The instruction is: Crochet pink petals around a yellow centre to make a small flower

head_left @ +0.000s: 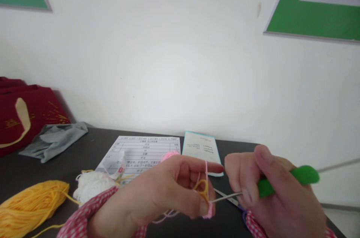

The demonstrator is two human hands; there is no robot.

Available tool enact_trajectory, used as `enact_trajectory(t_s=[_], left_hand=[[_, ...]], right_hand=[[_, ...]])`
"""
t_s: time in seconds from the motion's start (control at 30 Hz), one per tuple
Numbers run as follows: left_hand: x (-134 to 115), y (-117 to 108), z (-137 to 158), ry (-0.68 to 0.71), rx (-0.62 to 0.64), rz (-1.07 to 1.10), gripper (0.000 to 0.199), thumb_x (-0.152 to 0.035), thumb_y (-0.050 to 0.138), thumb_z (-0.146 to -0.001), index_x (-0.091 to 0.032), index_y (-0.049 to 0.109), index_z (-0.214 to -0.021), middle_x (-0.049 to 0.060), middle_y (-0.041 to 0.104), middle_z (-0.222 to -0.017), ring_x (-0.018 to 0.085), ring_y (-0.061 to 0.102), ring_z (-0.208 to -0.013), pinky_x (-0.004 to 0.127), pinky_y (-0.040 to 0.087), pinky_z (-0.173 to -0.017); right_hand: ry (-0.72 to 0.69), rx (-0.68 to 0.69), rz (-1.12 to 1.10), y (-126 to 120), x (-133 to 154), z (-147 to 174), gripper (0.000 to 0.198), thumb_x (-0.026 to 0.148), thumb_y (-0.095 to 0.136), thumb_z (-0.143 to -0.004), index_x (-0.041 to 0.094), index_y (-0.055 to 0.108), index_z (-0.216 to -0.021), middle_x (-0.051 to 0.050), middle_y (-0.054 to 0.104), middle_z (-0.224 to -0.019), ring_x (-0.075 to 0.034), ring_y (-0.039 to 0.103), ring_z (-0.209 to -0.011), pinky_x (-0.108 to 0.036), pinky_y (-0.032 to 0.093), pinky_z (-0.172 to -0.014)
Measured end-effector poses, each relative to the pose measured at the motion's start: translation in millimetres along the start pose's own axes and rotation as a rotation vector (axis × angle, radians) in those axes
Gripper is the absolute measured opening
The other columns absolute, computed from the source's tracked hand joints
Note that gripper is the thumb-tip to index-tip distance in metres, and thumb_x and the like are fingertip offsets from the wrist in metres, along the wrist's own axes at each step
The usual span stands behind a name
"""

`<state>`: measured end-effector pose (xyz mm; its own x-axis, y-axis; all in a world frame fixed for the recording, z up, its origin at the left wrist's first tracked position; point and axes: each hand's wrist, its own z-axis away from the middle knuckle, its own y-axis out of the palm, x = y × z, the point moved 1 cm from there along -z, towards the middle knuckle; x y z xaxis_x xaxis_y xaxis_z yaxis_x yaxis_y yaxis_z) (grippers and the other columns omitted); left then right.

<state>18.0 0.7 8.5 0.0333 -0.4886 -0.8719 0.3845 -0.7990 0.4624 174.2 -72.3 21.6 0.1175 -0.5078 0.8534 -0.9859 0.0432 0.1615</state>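
My left hand (165, 187) pinches a small piece of pink crochet (208, 211) between thumb and fingers. Pink yarn (206, 172) runs up over the outstretched index finger, and a yellow loop (203, 186) stands above the thumb. My right hand (284, 196) is wrapped round the green handle of a crochet hook (305, 175). The hook's thin metal shaft points left, and its tip meets the pink crochet at the left fingertips. Whether the tip is through a stitch is too small to tell.
Scissors (230, 198) lie on the dark table, partly behind my right hand. Printed sheets (146, 148) and a small card (200, 148) are at the back. Yellow yarn (36, 204), white yarn (92, 186), a grey cloth (57, 138) and red bags (33, 106) are to the left.
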Motion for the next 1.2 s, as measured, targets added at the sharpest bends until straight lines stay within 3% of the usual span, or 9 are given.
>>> enact_trajectory(t_s=[0.23, 0.47, 0.67, 0.83, 1.0, 1.1, 1.2], left_hand=[[-5, 10, 5, 0.13, -0.236, 0.069, 0.055, -0.006, 0.082, -0.061, -0.015, 0.073, -0.114, -0.004, 0.067, -0.067, 0.008, 0.058, -0.062, 0.023, 0.04, -0.062], [-2, 13, -4, 0.31, -0.252, 0.232, 0.043, -0.006, 0.084, -0.068, -0.019, 0.078, -0.108, -0.004, 0.069, -0.068, 0.005, 0.057, -0.06, 0.023, 0.046, -0.072], [8, 17, -9, 0.424, -0.274, 0.321, 0.047, -0.012, 0.084, -0.071, -0.017, 0.074, -0.117, -0.001, 0.073, -0.073, 0.01, 0.065, -0.073, 0.026, 0.047, -0.081], [10, 21, -11, 0.455, -0.246, 0.372, 0.049, -0.011, 0.082, -0.072, -0.015, 0.072, -0.119, 0.0, 0.072, -0.072, 0.011, 0.065, -0.07, 0.026, 0.046, -0.077], [8, 21, -11, 0.438, -0.181, 0.439, 0.043, -0.007, 0.077, -0.074, -0.013, 0.073, -0.116, 0.0, 0.07, -0.071, 0.009, 0.062, -0.065, 0.024, 0.046, -0.071], [9, 18, -10, 0.411, -0.108, 0.477, 0.042, -0.003, 0.072, -0.076, -0.011, 0.072, -0.117, 0.0, 0.067, -0.073, 0.007, 0.06, -0.063, 0.021, 0.043, -0.066], [9, 16, -9, 0.335, -0.065, 0.54, 0.042, 0.001, 0.066, -0.075, -0.008, 0.072, -0.115, 0.0, 0.063, -0.071, 0.006, 0.057, -0.059, 0.021, 0.04, -0.06]], right_hand=[[0.181, -0.135, -0.254, 0, -11, -10, 0.048, 0.043, 0.067, -0.091, 0.021, 0.066, -0.048, 0.001, 0.052, -0.041, -0.01, 0.046, -0.041, -0.024, 0.035, -0.041], [0.422, -0.264, -0.448, 5, -20, -12, 0.045, 0.044, 0.08, -0.078, 0.019, 0.059, -0.047, 0.004, 0.047, -0.042, -0.009, 0.039, -0.042, -0.024, 0.037, -0.046], [0.553, -0.23, -0.638, 8, -25, -13, 0.04, 0.036, 0.087, -0.072, 0.018, 0.061, -0.047, 0.005, 0.05, -0.038, -0.007, 0.041, -0.04, -0.022, 0.041, -0.049], [0.572, -0.2, -0.66, 8, -24, -12, 0.038, 0.036, 0.087, -0.072, 0.019, 0.063, -0.048, 0.005, 0.051, -0.039, -0.011, 0.053, -0.044, -0.026, 0.05, -0.057], [0.575, -0.237, -0.601, 9, -25, -10, 0.041, 0.041, 0.087, -0.071, 0.019, 0.061, -0.049, 0.005, 0.05, -0.041, -0.011, 0.047, -0.043, -0.026, 0.045, -0.05], [0.47, -0.273, -0.491, 8, -24, -9, 0.043, 0.047, 0.082, -0.076, 0.02, 0.061, -0.05, 0.003, 0.051, -0.045, -0.011, 0.045, -0.047, -0.025, 0.043, -0.05], [0.279, -0.259, -0.33, 6, -19, -9, 0.045, 0.05, 0.073, -0.084, 0.02, 0.064, -0.052, 0.002, 0.052, -0.047, -0.012, 0.046, -0.048, -0.024, 0.04, -0.047]])
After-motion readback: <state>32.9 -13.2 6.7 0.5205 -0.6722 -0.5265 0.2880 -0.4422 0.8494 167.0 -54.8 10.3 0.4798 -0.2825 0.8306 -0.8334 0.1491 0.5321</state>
